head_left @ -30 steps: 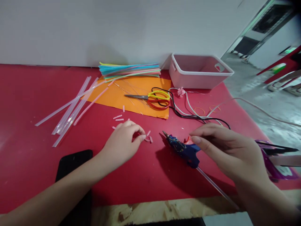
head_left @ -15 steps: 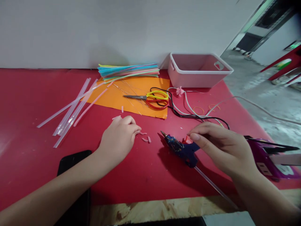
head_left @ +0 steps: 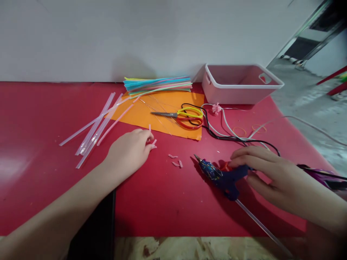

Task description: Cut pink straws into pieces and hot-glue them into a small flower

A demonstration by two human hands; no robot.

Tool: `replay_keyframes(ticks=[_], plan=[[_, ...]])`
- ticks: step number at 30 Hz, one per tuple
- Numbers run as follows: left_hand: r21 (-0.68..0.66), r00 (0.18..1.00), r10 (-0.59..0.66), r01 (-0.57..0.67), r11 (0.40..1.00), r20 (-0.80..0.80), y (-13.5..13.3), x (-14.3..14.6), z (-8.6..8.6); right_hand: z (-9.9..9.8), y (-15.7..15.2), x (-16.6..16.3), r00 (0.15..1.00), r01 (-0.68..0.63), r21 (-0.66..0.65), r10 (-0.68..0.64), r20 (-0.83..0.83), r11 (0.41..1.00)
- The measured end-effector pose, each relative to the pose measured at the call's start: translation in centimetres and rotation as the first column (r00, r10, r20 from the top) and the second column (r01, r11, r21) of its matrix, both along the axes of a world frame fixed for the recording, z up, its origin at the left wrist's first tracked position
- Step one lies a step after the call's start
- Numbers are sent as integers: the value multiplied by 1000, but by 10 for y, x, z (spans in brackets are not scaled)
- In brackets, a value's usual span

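My left hand [head_left: 130, 151] rests on the red table [head_left: 40, 122] with its fingertips pinched around small pink straw pieces [head_left: 152, 143] just below the orange paper [head_left: 159, 112]. More pink straw pieces [head_left: 175, 161] lie loose to its right. My right hand [head_left: 271, 173] lies over the handle of a blue glue gun [head_left: 219, 175], fingers curled around it. The gun's nozzle points left, and a clear glue stick [head_left: 260, 225] sticks out of its back.
Clear glue sticks [head_left: 94, 126] lie at the left. Colored straws [head_left: 157, 85] are stacked by the wall. Scissors [head_left: 184, 116] rest on the orange paper, cords [head_left: 230, 131] trail right. A pale bin [head_left: 241, 85] stands at the back right. A black phone [head_left: 94, 231] lies near the front edge.
My left hand has moved up toward the orange paper and closed on straw pieces. My right hand has dropped onto the glue gun and wrapped round it.
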State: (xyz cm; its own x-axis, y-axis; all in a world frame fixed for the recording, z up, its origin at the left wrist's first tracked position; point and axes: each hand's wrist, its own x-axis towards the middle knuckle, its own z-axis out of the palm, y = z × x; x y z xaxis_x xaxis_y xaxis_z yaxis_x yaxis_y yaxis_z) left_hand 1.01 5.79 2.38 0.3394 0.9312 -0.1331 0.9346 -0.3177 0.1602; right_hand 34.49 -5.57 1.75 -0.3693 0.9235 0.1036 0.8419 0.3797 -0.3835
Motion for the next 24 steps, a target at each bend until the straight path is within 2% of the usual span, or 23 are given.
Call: replay_keyframes(ticks=[6,11,13,16,18,19,21,24], plan=[[-29,999,29,-30,999,-25,9,7,-7,-4,-2,6,997,-36,-50,39,60,998],[-3,1000,5,-5,1000,1,12,13,-10,-20,-9,21,988,-54,-21,56,145,998],[55,999,3,-6,998,45,8,16,-9,-26,-10,22,986,-53,-36,58,155,998],[118,970,-26,-3,993,242,-6,20,-6,-32,-5,14,986,-22,-106,40,163,994],[93,792,-21,-46,995,611,-20,22,-7,-32,2,6,984,-9,-114,29,177,993],[55,701,-7,-46,997,714,-26,22,-8,-32,6,2,983,-14,-101,32,178,995],[-17,570,23,-15,1000,821,-37,21,-15,-32,13,-4,987,-25,-66,35,158,998],[-33,487,38,-19,999,873,-44,19,-27,-30,19,-11,1000,-12,6,12,28,1000]])
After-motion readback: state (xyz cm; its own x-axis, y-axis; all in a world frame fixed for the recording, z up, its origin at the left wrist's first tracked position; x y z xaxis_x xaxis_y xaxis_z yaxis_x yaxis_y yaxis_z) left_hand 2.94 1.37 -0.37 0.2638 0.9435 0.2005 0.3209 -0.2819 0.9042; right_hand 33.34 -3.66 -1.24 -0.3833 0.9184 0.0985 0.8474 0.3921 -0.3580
